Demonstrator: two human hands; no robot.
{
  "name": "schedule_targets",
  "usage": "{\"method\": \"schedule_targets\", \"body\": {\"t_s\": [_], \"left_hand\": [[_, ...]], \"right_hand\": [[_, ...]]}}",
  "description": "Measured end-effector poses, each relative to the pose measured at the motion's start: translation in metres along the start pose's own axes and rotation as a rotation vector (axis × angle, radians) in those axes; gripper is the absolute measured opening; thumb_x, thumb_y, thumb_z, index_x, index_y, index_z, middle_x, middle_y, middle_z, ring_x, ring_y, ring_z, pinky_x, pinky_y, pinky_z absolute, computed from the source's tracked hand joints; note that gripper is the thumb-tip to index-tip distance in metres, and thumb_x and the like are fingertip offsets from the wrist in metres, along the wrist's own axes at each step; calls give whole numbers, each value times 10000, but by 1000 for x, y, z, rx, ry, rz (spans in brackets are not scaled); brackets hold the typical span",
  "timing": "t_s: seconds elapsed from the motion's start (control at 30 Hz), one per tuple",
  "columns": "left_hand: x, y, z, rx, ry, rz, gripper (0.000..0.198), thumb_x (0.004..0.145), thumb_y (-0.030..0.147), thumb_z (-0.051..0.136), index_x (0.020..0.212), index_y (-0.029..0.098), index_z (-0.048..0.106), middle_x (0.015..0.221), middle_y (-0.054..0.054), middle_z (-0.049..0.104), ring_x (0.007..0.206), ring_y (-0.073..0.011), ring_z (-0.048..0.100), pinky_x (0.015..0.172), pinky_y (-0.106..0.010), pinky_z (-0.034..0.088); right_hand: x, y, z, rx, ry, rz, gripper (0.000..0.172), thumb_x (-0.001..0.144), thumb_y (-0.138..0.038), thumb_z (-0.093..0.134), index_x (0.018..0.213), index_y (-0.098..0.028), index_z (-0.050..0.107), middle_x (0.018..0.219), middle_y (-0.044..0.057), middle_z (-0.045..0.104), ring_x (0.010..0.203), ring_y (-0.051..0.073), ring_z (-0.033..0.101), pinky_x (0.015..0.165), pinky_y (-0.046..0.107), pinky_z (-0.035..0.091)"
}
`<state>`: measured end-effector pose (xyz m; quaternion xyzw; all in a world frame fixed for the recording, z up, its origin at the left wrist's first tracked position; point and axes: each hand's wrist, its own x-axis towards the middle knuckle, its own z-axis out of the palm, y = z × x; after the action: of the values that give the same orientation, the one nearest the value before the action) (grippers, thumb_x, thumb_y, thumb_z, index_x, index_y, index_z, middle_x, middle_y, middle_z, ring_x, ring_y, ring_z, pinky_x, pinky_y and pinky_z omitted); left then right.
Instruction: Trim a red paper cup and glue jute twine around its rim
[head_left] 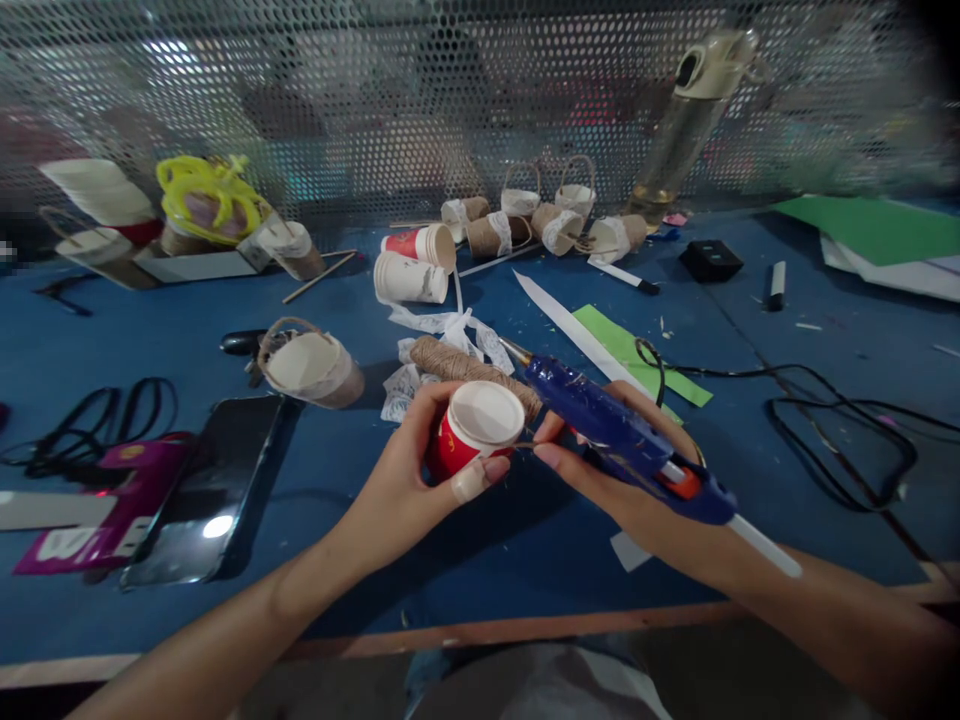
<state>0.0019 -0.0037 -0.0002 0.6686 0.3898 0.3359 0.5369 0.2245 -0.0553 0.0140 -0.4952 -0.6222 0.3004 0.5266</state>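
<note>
My left hand (409, 480) is closed round a small red paper cup (476, 430), held bottom-up with its white base facing me; a plaster wraps the thumb. My right hand (626, 475) grips a blue hot glue gun (622, 435) that lies across the palm, nozzle pointing up-left, white glue stick at the back. Its index finger and thumb reach toward the cup's edge. A spool of brown twine (469, 370) lies just behind the cup.
On the blue table (525, 550) lie white lace scraps (450, 335), a twine-wrapped cup basket (311, 365), a phone (206, 485), several cups and small baskets (540, 225) at the back, green paper (637, 355), black cables (840, 430) and a tilted bottle (690, 120) against mesh.
</note>
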Motion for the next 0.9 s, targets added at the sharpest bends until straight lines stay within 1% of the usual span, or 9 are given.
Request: {"method": "schedule_targets", "body": {"t_s": [0.1,0.17,0.27,0.37,0.47,0.6,0.7,0.9], "left_hand": [[-1,-1,0,-72,-24,-48,544,850,414,847,1287,263,561,1289,-79,720,1160,-295,707,976,-373,595],[-1,-2,-1,-104,-32,-70,549,841,419,854,1283,264,567,1302,-82,720,1179,-303,703,992,-381,595],[-1,-3,-3,-124,-45,-88,525,848,406,853,1280,275,585,1305,-70,718,1194,-294,697,1010,-370,589],[-1,-2,-4,-134,-58,-101,513,852,392,854,1282,287,595,1309,-58,717,1204,-283,691,1015,-357,584],[-1,-2,-4,-147,-71,-112,504,851,399,853,1270,290,596,1296,-55,723,1193,-278,693,1014,-356,580],[-1,-2,-4,-167,-85,-112,492,846,416,850,1248,277,601,1277,-71,734,1170,-289,700,996,-366,582],[-1,-4,-4,-182,-90,-107,477,847,396,854,1244,284,615,1241,-55,735,1140,-266,700,980,-340,576],[0,-2,-2,-226,-103,-126,490,812,375,890,1200,261,612,1158,-29,715,1035,-214,681,909,-289,571]], "right_hand": [[1,-2,0,23,-16,37,192,835,-85,830,895,-236,728,813,-31,760,726,141,735,658,240,612],[1,-1,0,52,-25,64,184,839,-96,829,899,-237,727,810,-31,758,712,142,728,644,244,609],[0,1,1,109,-14,100,171,848,-126,833,909,-241,721,840,-30,763,727,142,727,672,254,613],[-1,4,1,162,1,111,201,827,-132,860,912,-238,712,851,-38,766,742,135,729,719,253,617],[-1,5,2,189,2,116,224,810,-174,892,907,-241,700,854,-37,773,746,143,736,720,261,619],[0,4,2,169,0,105,188,862,-251,861,898,-252,677,840,-32,770,737,154,742,712,283,625],[1,5,2,154,5,108,168,888,-267,837,889,-255,670,844,-29,767,740,156,740,711,290,627],[-1,9,4,187,22,121,205,830,-195,880,929,-248,709,862,-35,764,760,141,730,719,258,623]]}}
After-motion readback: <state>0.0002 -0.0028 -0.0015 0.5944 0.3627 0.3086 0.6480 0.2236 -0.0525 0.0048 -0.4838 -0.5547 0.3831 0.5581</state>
